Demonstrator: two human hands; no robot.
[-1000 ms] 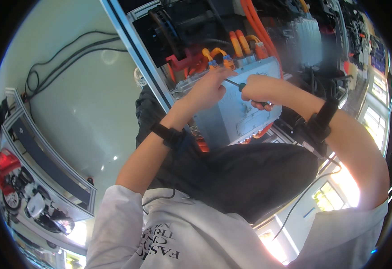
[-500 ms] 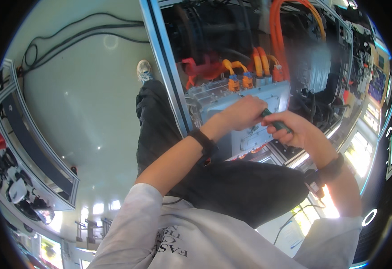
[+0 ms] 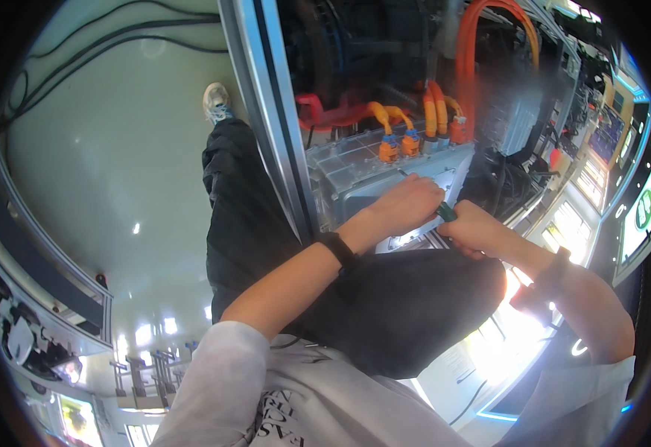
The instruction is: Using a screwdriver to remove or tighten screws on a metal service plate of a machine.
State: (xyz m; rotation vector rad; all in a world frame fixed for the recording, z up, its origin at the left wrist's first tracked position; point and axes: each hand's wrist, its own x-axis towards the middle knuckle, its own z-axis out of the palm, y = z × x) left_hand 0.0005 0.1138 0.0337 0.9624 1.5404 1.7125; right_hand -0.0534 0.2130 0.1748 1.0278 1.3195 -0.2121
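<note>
A silver metal box [image 3: 333, 186] with a flat plate on its face sits in the frame in front of me. My right hand [image 3: 474, 228] is closed round the green handle of a screwdriver [image 3: 446, 213]. My left hand [image 3: 406, 204] is closed just ahead of that handle, over the shaft, against the box's face. A thin metal end pokes out beyond the left fingers near the box's upper edge. The rest of the shaft is hidden by the left hand. Orange plug connectors [image 3: 389, 149] with orange cables stand along the top of the box.
An aluminium frame post [image 3: 266, 97] rises left of the box, beside my leg. Thick orange cables [image 3: 468, 52] loop above, and a finned metal unit [image 3: 519, 119] sits to the right. Black cables [image 3: 117, 46] lie on the floor at the far left.
My right hand has turned and dropped slightly, covering more of the green handle. The left hand stays at the box's face. The whole view has shifted a little.
</note>
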